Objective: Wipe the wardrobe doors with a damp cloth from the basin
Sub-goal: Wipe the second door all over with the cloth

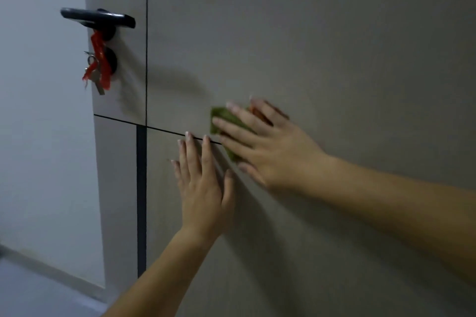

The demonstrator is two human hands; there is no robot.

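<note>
No legible text, label, brand, number or sign. The wardrobe door carries no marking. The red ribbon and the keys below the handle are too blurred to read.

Wardrobe door in matt grey-beige with a faint vertical grain, divided by thin black grooves and one broader charcoal strip; the lever handle and the round plates below it are glossy black. Cloth olive green, with a patch of orange at its upper right edge; ribbon bright red, keys silver-grey. Wall at left plain pale bluish white; floor dull blue-grey.
</note>
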